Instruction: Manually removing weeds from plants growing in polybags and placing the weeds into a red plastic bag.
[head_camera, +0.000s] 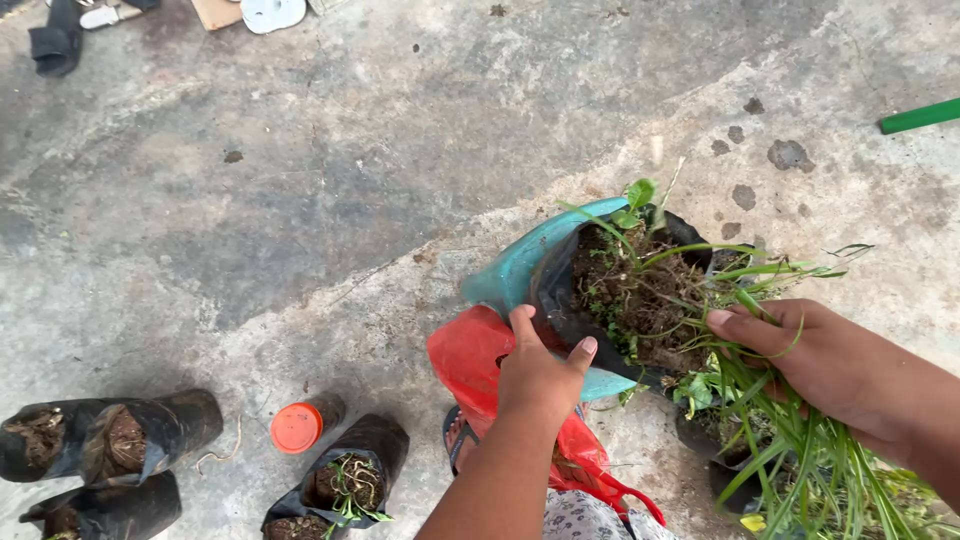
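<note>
Though half hidden, glossy grow bag (560, 290), perhaps plastic

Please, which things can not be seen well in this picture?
Head view:
- Green stick: cut by right edge.
- Red bag: partly behind left hand.
- Grass roots: hidden by right hand.
- Objects at top left: cut by top edge, too small.

Concrete floor (330, 170): wide bare stretch across centre and upper left, free passage. Lower left blocked by black grow bags (110, 440) and orange-capped bottle (300, 425). Lower right crowded: soil-filled bag (630, 290), grass blades (800, 460), red plastic bag (470, 355). Green rod (920, 116) at right edge.
</note>
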